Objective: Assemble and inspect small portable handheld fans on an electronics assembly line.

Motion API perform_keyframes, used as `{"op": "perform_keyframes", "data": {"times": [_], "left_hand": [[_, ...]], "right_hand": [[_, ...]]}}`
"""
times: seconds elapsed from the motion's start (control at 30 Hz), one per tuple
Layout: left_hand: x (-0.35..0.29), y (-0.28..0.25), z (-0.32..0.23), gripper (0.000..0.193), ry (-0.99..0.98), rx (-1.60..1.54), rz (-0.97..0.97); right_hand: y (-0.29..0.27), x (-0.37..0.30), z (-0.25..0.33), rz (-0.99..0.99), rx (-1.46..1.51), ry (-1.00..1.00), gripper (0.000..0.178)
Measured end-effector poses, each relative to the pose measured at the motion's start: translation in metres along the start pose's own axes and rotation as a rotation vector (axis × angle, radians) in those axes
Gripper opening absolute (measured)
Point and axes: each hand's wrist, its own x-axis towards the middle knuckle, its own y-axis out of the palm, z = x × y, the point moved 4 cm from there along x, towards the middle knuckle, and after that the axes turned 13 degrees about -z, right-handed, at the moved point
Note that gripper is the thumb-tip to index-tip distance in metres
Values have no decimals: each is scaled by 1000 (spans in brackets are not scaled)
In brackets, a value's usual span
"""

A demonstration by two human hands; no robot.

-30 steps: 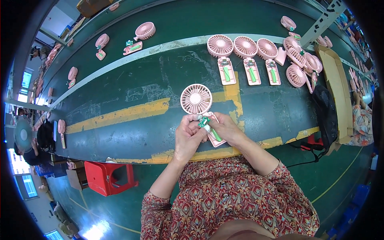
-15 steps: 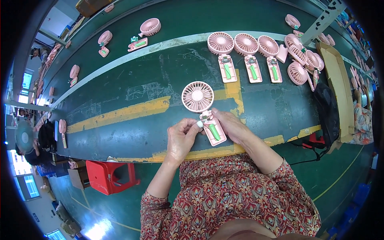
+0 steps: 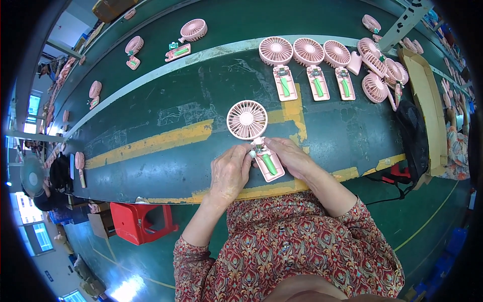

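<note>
A pink handheld fan (image 3: 246,120) lies at the near middle of the workbench, its round grille pointing away from me. Its handle (image 3: 274,174) is uncovered, showing a green cylindrical battery (image 3: 270,164) and a small circuit board (image 3: 258,145) at the neck. My left hand (image 3: 230,170) is closed at the board's left side, with a white covering at the thumb tip; its other fingertips are partly hidden. From the right, my right hand (image 3: 291,157) grips the neck and upper handle, fingers bent round the edge.
Several similar opened fans (image 3: 308,52) stand in a row at the back right, beside a pile of fans (image 3: 375,88). A black bag (image 3: 411,133) and a cardboard tray (image 3: 426,108) border the right end. Below the bench's left side is a red stool (image 3: 132,221).
My left hand has rolled over, and its fingers have shifted up toward the circuit board. The right hand keeps its hold on the fan, which has hardly moved.
</note>
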Motion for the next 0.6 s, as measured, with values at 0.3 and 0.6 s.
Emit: {"op": "perform_keyframes", "data": {"times": [0.3, 0.6], "left_hand": [[1, 2, -3, 14, 94, 73, 70], [-13, 15, 7, 12, 12, -72, -111]], "right_hand": [[-1, 2, -3, -6, 23, 39, 34], [-3, 4, -3, -47, -1, 16, 33]]}}
